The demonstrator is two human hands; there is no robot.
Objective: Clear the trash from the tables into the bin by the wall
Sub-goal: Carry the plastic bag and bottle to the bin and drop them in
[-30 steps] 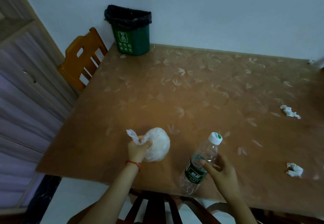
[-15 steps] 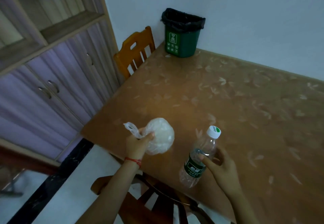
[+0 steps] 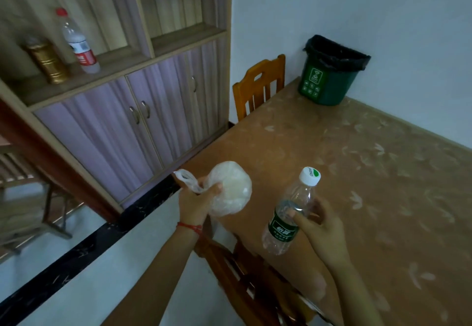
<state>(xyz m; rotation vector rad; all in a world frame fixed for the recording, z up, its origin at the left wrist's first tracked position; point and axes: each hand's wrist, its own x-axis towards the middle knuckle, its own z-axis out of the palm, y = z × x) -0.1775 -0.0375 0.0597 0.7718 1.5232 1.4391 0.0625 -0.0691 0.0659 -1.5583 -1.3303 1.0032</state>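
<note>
Clear plastic fills both our hands. A knotted plastic bag (image 3: 229, 189), cloudy white and bulging round, sits in our left hand (image 3: 195, 202), its ball swelling out to the right of the palm while the twisted neck pokes up and left past our knuckles. Our left arm reaches up from the lower middle of the view, a red string bracelet (image 3: 190, 227) at the wrist, and the fingers curl tightly round the neck of the bag, thumb pressed against its bulge.

Just to the right, a water bottle (image 3: 291, 210) with a white cap and dark green label leans with its cap up and to the right. Our right hand (image 3: 320, 227) comes in from the lower right, palm turned toward the bottle, thumb laid across its front above the label and fingers wrapped behind it.

We hold both things above the near left corner of the brown table (image 3: 370, 198). At the far corner of the table, against the white wall, stands the green bin (image 3: 329, 78) with its black liner, well apart from our hands. A wooden chair (image 3: 258, 85) stands beside that corner.
</note>
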